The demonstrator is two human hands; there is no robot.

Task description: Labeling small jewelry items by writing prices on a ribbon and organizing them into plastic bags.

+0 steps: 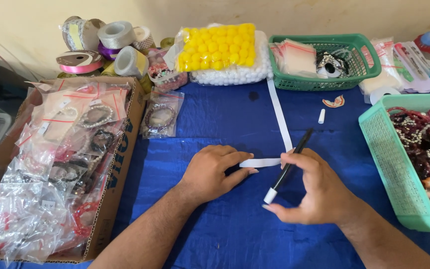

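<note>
Worktop (pixel 235 124) under blue cloth, crowded on three sides. Left hand (pixel 210 172) laid flat, fingers extended and pressing the near end of a white tape strip (pixel 279 119); strip running from there to the far side, toward the green basket (pixel 324 62). Right hand (pixel 314 192) grasping a black marker (pixel 289 167) between thumb and fingers, white end toward the near side, remaining fingers spread loose. Marker shaft crossing just above the strip at its bend.

Risks, as judged: strip held at one end only, so liable to slide or curl if pressure eases. Marker tip likely uncapped, small white cap (pixel 321 116) lying apart at the right; stray ink on cloth or tape possible. Turquoise basket (pixel 381 149) of beads close beside the right wrist, open to a knock. Cardboard box (pixel 120 164) of bagged bracelets at left, bags piled at the rim, prone to spill.
</note>
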